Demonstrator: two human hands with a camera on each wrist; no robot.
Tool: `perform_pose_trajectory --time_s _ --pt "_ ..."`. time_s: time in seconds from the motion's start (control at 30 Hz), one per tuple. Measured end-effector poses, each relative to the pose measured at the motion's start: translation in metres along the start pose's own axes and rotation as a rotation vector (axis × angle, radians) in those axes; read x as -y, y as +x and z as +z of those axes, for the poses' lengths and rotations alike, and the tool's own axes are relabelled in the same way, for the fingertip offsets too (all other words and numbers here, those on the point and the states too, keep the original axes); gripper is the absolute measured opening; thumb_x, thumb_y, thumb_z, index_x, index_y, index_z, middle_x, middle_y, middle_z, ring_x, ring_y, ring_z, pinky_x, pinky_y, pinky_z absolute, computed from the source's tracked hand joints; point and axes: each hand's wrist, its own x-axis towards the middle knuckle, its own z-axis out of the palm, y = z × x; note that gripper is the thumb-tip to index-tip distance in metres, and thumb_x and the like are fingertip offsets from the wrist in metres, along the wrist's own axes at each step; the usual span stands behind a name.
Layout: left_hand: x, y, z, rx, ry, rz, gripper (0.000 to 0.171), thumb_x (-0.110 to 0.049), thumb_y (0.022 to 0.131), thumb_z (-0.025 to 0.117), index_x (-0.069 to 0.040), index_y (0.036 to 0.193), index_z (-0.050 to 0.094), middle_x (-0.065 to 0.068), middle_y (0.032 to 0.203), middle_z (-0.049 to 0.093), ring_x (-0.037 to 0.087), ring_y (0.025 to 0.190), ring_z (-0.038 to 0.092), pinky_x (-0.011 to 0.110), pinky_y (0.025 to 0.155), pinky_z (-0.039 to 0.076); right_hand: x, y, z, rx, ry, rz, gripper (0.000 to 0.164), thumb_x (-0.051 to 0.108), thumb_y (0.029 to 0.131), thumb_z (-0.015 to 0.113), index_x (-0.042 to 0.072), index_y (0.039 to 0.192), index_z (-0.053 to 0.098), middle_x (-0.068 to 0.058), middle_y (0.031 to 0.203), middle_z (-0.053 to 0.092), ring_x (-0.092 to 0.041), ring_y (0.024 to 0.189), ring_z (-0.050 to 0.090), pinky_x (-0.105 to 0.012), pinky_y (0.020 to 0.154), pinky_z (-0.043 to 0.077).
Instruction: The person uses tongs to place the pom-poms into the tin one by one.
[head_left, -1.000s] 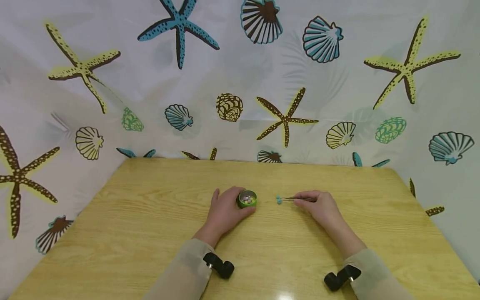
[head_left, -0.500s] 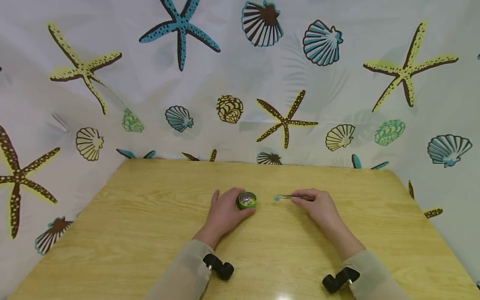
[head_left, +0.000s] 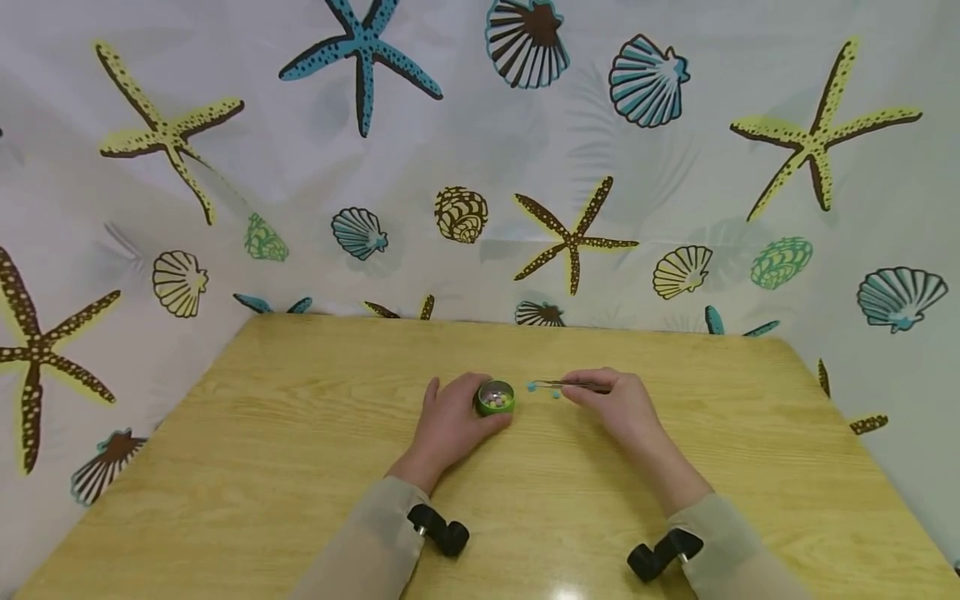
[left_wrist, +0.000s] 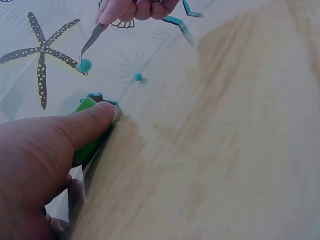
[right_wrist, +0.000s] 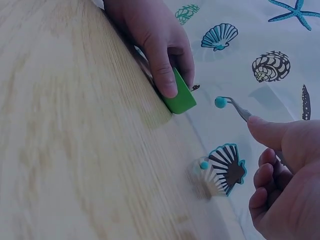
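Observation:
My left hand (head_left: 452,425) grips a small round green tin (head_left: 496,398) from its left side, thumb at the front and fingers behind. Several small pale and yellow balls lie inside the tin. To the right, my right hand (head_left: 618,406) pinches metal tweezers (head_left: 558,384), whose bent tips hold a turquoise ball (right_wrist: 220,102) off the table, just right of the tin. A second turquoise ball (head_left: 556,395) lies on the table below the tweezers; the left wrist view shows this loose ball (left_wrist: 138,77) too.
The wooden table (head_left: 300,467) runs back to a white cloth (head_left: 420,150) printed with starfish and shells, which also hangs at both sides. Black mounts (head_left: 438,531) sit on both sleeves.
My right hand has moved left and slightly back with the tweezers, lifting one turquoise ball toward the tin. The other ball stays on the table. My left hand has kept still on the tin.

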Motion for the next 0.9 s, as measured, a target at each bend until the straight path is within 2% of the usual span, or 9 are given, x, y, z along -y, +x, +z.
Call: perform_pose_trajectory --time_s 0.33,0.57,0.9 --pt "0.001 0.001 0.0 0.01 0.008 0.002 0.064 -0.045 0.096 0.089 -0.011 0.145 0.067 0.007 0.142 0.071 0.03 0.135 0.065 0.068 0.132 0.012 0.011 0.003 0.016 0.021 0.003 -0.034 0.018 0.022 0.102 0.084 0.014 0.118 0.087 -0.006 0.125 0.075 -0.025 0.119 0.068 -0.039 0.099 0.057" --pt "0.0 0.0 -0.002 0.005 -0.002 0.007 0.062 -0.042 0.096 0.089 -0.011 0.145 0.068 0.008 0.141 0.072 0.03 0.134 0.065 0.069 0.132 0.011 0.015 0.004 0.027 0.03 0.001 -0.045 0.018 0.023 0.102 0.084 0.014 0.117 0.087 -0.006 0.126 0.076 -0.027 0.122 0.068 -0.045 0.104 0.056" --pt "-0.001 0.0 -0.002 0.003 -0.006 0.01 0.06 -0.043 0.096 0.089 -0.012 0.143 0.069 0.006 0.138 0.073 0.029 0.13 0.067 0.069 0.132 0.011 0.016 0.006 0.037 0.037 0.0 -0.042 0.016 0.022 0.101 0.085 0.015 0.116 0.087 -0.005 0.126 0.075 -0.026 0.12 0.068 -0.044 0.102 0.056"
